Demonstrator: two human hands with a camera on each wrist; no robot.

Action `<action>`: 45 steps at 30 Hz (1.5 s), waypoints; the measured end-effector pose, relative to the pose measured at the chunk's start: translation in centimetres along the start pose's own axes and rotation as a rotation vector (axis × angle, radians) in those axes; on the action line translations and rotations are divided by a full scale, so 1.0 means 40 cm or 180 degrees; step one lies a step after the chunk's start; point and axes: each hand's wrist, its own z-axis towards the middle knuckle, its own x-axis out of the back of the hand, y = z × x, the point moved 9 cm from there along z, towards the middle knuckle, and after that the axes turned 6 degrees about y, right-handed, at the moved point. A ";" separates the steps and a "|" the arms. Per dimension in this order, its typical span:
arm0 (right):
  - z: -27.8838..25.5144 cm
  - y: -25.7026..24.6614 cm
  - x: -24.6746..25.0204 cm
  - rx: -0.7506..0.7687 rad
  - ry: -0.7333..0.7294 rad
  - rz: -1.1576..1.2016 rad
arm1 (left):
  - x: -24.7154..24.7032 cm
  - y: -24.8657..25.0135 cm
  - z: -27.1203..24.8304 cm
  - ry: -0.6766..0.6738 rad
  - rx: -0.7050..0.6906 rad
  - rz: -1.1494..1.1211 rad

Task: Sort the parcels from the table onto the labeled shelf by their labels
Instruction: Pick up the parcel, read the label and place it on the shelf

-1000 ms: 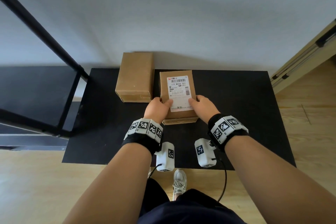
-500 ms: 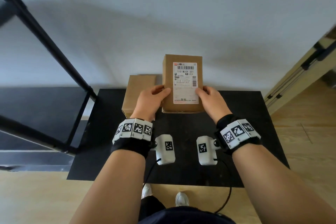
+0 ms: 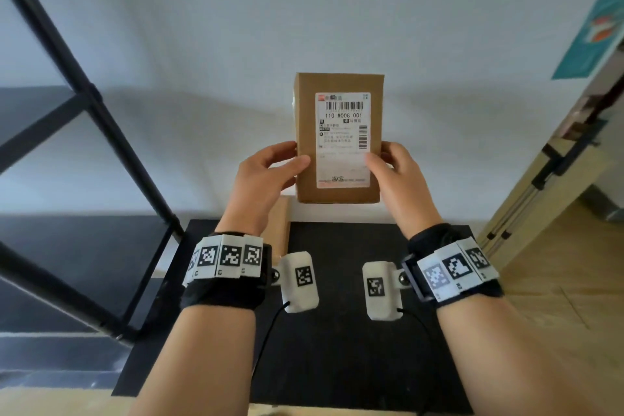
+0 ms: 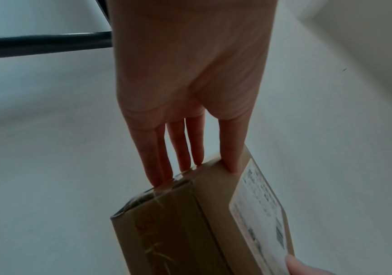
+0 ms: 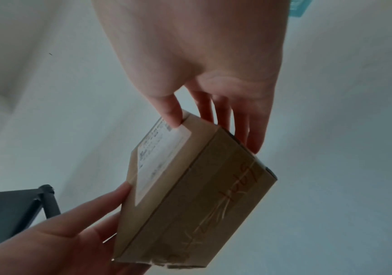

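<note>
A brown cardboard parcel (image 3: 339, 142) with a white shipping label reading "110 M008 001" is held upright in the air above the black table (image 3: 341, 341). My left hand (image 3: 270, 176) grips its left edge, thumb on the front face and fingers behind. My right hand (image 3: 393, 172) grips the right edge the same way. The left wrist view shows the parcel (image 4: 190, 223) pinched between thumb and fingers; the right wrist view shows the parcel (image 5: 190, 195) with red handwriting on its taped side. A second plain brown parcel (image 3: 278, 223) lies on the table, mostly hidden behind my left wrist.
A black metal shelf frame (image 3: 84, 111) stands at the left, its dark boards beside the table. A white wall is behind. A wooden unit (image 3: 547, 179) leans at the right, over wood flooring.
Both hands have lifted the labelled parcel off the table and tilted it upright with the label facing me. The head view has tipped upward.
</note>
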 end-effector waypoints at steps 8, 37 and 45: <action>-0.002 -0.109 0.048 0.0328 0.0181 0.0523 | -0.009 0.124 -0.019 -0.0076 -0.0435 -0.0305; -0.003 -0.145 0.070 0.0266 0.0394 0.0306 | 0.013 0.144 -0.027 0.0216 -0.0416 -0.0132; 0.003 -0.123 0.061 0.0102 0.0308 0.0252 | 0.008 0.155 -0.034 0.0271 -0.0459 -0.0030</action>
